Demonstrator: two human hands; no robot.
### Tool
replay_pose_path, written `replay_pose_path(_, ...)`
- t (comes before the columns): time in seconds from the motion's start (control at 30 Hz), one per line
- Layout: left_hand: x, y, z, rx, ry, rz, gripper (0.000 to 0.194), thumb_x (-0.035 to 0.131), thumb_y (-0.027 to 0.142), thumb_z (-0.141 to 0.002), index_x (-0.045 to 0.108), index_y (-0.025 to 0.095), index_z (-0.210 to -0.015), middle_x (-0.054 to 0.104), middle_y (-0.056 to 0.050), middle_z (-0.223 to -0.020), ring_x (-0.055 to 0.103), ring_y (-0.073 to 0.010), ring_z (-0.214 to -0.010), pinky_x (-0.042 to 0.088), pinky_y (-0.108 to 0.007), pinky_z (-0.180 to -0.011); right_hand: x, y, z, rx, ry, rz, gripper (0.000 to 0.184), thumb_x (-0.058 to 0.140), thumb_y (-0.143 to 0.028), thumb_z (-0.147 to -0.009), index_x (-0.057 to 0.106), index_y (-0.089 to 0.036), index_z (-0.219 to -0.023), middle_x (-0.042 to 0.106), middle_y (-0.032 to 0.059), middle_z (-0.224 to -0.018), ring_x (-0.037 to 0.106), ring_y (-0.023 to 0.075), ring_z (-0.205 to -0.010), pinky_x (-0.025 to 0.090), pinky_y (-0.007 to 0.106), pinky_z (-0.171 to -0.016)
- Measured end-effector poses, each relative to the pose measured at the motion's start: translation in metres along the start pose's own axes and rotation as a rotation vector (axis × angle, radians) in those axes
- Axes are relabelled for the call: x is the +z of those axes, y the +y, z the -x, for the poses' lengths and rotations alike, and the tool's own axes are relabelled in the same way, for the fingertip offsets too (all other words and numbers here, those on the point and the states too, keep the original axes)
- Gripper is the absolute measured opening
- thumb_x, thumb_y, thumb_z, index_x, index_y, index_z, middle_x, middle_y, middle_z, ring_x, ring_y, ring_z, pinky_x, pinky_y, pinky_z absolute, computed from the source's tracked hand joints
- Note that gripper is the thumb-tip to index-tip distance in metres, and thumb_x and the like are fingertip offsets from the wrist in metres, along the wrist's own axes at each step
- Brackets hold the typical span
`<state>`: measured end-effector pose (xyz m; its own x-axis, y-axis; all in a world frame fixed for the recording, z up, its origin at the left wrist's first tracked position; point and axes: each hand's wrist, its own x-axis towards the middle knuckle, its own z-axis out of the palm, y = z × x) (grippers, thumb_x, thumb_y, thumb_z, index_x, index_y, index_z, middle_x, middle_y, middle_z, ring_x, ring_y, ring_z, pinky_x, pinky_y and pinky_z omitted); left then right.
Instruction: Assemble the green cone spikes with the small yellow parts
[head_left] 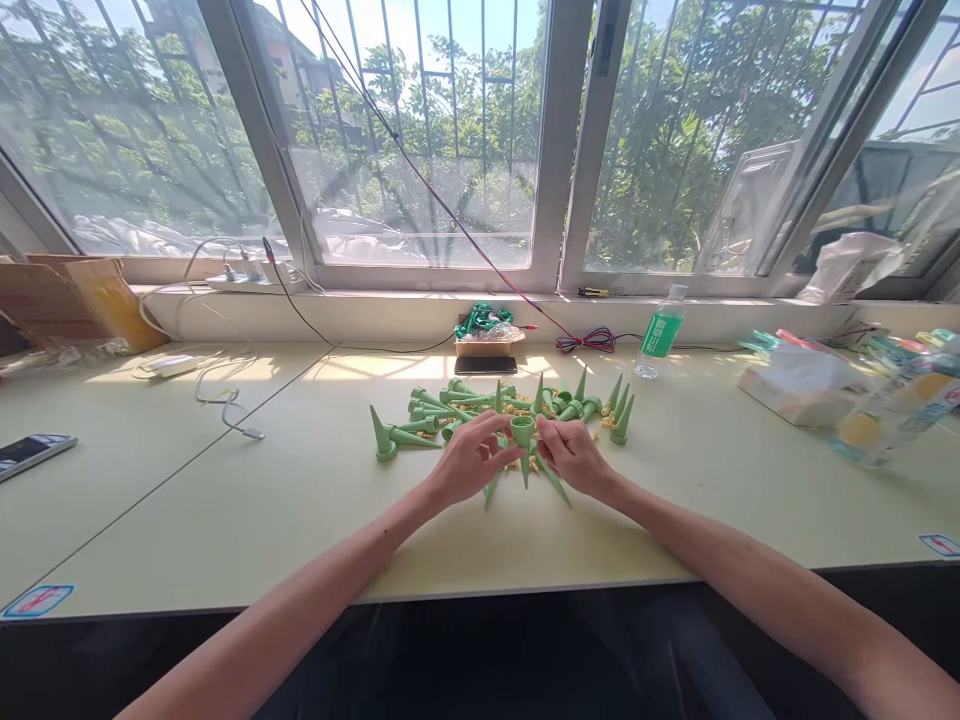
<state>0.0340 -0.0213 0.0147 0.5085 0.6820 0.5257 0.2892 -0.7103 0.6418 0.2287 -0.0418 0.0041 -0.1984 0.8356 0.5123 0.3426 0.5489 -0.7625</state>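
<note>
A green plastic plant watering spike (pixel 523 432) is held upright over the table, open wide end up and point down. My left hand (pixel 474 456) grips it from the left, thumb and fingers closed about its upper part. My right hand (pixel 573 455) is closed in a pinch at the right side of its rim; whatever lies between those fingertips is too small to make out. Around and behind both hands spreads a pile of similar green spikes (pixel 431 410), some lying, some standing point up like the one at the left (pixel 381 437). Small yellowish pieces (pixel 535 464) are scattered among them.
Behind the pile are a black phone (pixel 486 366), a small box (pixel 487 348) with green cord, a coiled cable (pixel 592 340) and a bottle (pixel 661 332). Rightward stand a tissue box (pixel 799 390) and a clear lemon-print package (pixel 892 415). Another phone (pixel 34 455) and a white cable (pixel 225 400) lie left.
</note>
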Motion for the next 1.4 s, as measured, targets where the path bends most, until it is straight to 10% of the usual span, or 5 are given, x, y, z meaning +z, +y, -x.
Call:
replay_pose_path(0.37,0.005,-0.002,-0.002,-0.153,0.080,0.178,0.030,0.055,0.046,-0.091,0.057,0.017,-0.099,0.058,0.000,-0.077,0.049,-0.0057,-0.047,0.040,-0.017,-0.040,0.000,0.001,-0.002,0.014,0.109,0.006,0.053,0.034,-0.058,-0.098,0.047,-0.020,-0.063,0.043,-0.0024,-0.049,0.041,0.0108,-0.044,0.031,0.024,-0.045)
replay_pose_path(0.67,-0.002,0.003,-0.003,-0.360,-0.167,0.440,0.063,0.039,0.064,-0.093,0.060,0.011,-0.068,0.054,-0.002,-0.049,0.047,-0.0086,-0.039,0.036,-0.019,-0.039,-0.001,0.002,0.001,-0.088,-0.036,0.073,0.047,0.034,-0.049,-0.100,0.043,-0.020,-0.065,0.042,-0.0042,-0.052,0.036,0.0096,-0.047,0.031,0.023,-0.049)
replay_pose_path(1.0,-0.006,0.006,-0.001,-0.296,-0.168,0.367,0.042,0.053,0.053,-0.091,0.061,0.013,-0.084,0.054,0.002,-0.052,0.049,-0.0085,-0.043,0.037,-0.018,-0.041,0.000,0.004,0.001,-0.042,-0.042,-0.014,0.049,0.034,-0.054,-0.099,0.045,-0.020,-0.066,0.040,-0.0047,-0.050,0.035,0.0093,-0.043,0.029,0.023,-0.044)
replay_pose_path(1.2,-0.001,0.002,0.001,-0.075,-0.061,0.132,0.037,0.066,0.044,-0.084,0.067,0.018,-0.111,0.061,-0.006,-0.099,0.056,-0.0077,-0.060,0.049,-0.020,-0.051,0.000,0.004,-0.001,0.030,0.003,-0.008,0.059,0.033,-0.057,-0.099,0.044,-0.020,-0.054,0.040,-0.0028,-0.040,0.037,0.0095,-0.039,0.028,0.024,-0.042)
replay_pose_path(1.4,0.003,-0.005,0.001,0.001,0.012,0.015,0.031,0.065,0.039,-0.086,0.065,0.021,-0.111,0.058,-0.006,-0.104,0.054,-0.0070,-0.062,0.051,-0.020,-0.052,0.002,0.000,-0.001,0.038,0.029,0.001,0.058,0.034,-0.055,-0.099,0.044,-0.020,-0.054,0.042,-0.0023,-0.041,0.038,0.0096,-0.039,0.030,0.024,-0.042)
